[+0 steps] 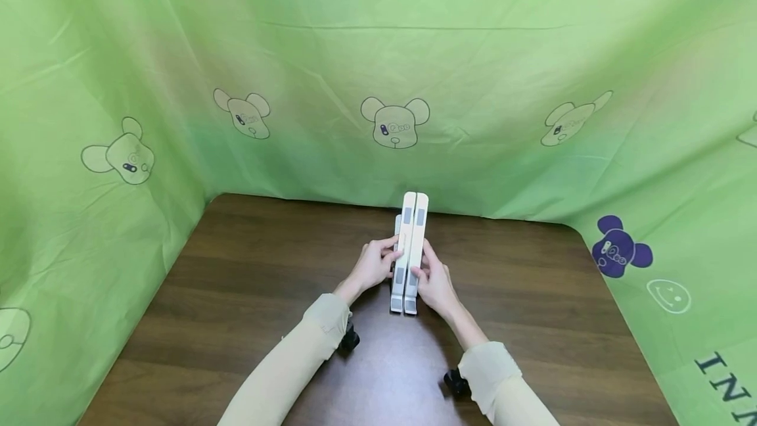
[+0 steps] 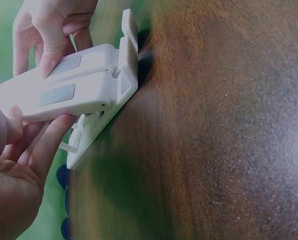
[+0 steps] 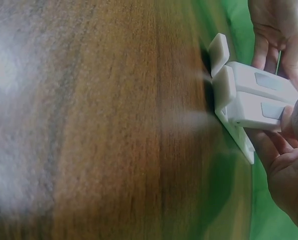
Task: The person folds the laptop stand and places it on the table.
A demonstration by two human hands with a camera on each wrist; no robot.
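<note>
A white folding laptop stand [image 1: 416, 242] is upright on the table, its two long arms side by side with a narrow gap. Grey pads mark the arms, and turned-up lips finish their near ends. From the left, my left hand [image 1: 372, 265] grips one arm, thumb on top and fingers beneath. My right hand [image 1: 436, 286] holds the other arm the same way from the right. In the left wrist view, the stand's base [image 2: 96, 131] slopes below the raised arms [image 2: 83, 95]. The right wrist view has the lips [image 3: 224, 89] close to the tabletop.
The dark wooden table [image 1: 266, 268] has rounded far corners. Green cloth [image 1: 319, 38] with printed bear heads hangs behind it and along both sides. Black wrist devices [image 1: 350, 338] sit beneath the pale sleeves [image 1: 278, 373].
</note>
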